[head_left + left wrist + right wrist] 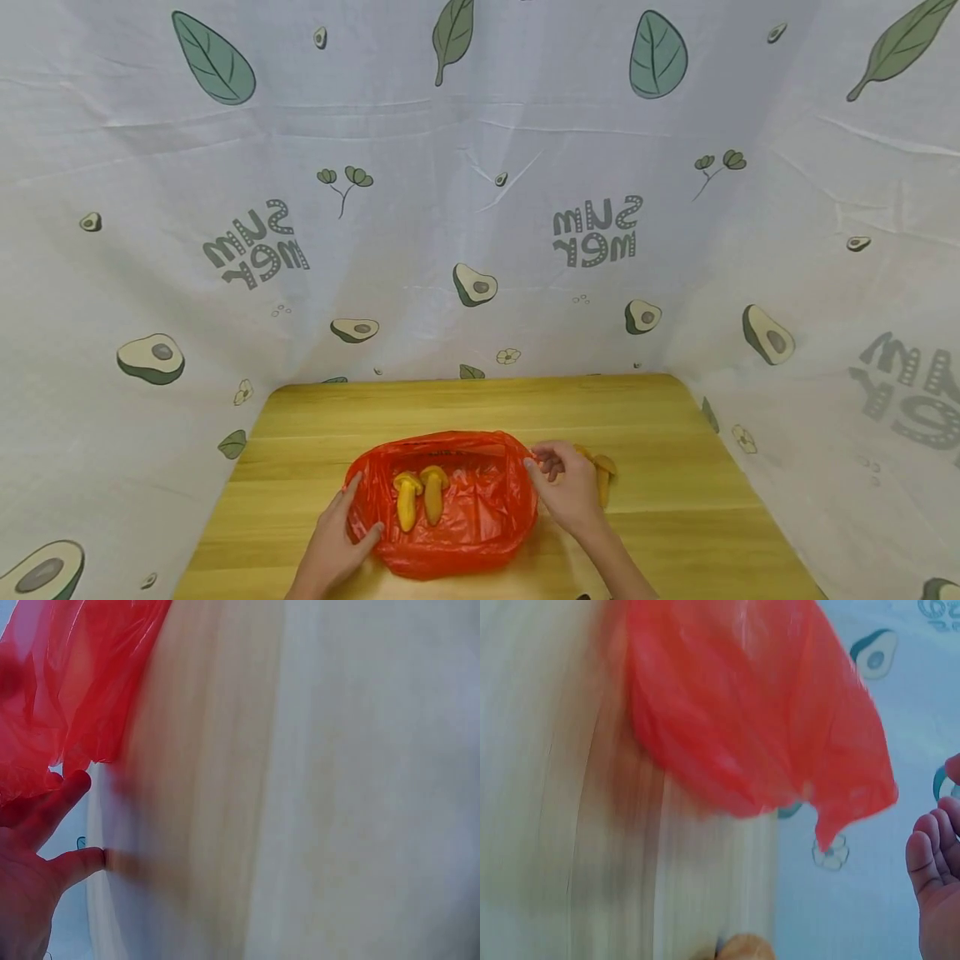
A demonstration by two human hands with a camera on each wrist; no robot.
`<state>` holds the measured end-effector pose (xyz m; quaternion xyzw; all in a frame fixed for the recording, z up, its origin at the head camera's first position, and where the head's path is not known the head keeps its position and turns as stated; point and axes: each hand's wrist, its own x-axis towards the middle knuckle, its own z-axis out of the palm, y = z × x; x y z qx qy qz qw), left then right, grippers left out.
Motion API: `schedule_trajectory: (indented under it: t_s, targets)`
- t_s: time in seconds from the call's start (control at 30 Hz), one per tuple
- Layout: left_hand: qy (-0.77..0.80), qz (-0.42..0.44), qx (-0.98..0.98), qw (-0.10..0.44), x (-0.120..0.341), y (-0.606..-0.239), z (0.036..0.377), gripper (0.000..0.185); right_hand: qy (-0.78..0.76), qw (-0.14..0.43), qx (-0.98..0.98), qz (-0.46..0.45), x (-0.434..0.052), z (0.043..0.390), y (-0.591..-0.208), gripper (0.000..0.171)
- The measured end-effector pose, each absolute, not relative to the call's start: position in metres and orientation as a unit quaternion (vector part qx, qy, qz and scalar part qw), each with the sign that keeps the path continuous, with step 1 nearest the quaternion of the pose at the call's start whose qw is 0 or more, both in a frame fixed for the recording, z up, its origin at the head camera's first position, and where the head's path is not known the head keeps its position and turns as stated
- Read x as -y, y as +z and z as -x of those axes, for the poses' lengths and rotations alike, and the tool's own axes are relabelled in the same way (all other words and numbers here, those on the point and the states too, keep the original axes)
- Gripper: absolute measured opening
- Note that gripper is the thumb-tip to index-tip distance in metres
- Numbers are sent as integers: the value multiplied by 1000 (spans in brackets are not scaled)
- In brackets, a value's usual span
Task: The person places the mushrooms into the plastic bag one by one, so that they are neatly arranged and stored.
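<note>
A red plastic bag [450,562] lies with its mouth spread wide. Two yellow-brown mushrooms [432,496] rest side by side inside it. My left hand [335,533] is at the bag's left side, fingers spread and touching the plastic; in the left wrist view its thumb [79,866] stands away from the bag. Beside the bag's right rim is my right hand [570,492], its fingers loosely bent. The right wrist view has that hand [941,870] apart from the bag [757,712], with nothing visible in it. More mushrooms [603,475] lie just beyond the right hand, partly hidden by it.
The bag and mushrooms are on a wood-grain table [300,425]. A white cloth [420,225] printed with avocados and leaves hangs behind the table and along both sides. At the bottom of the right wrist view, a rounded brownish mushroom part [746,947] shows.
</note>
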<state>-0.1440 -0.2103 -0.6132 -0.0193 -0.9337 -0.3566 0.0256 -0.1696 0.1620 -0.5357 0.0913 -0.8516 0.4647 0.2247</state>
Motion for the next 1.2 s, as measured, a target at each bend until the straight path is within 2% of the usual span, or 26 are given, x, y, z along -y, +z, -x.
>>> schedule_trajectory:
  t_s: [0.4, 0.83, 1.2]
  targets:
    - [-352, 9, 936, 10, 210, -612, 143, 92, 424, 256, 867, -47, -220, 169, -557, 18]
    - [-343, 10, 939, -10, 214, -612, 144, 93, 416, 237, 878, 5, -259, 169, -559, 15]
    - [-338, 9, 941, -5, 214, -610, 144, 93, 383, 243, 891, 22, -279, 170, -562, 23]
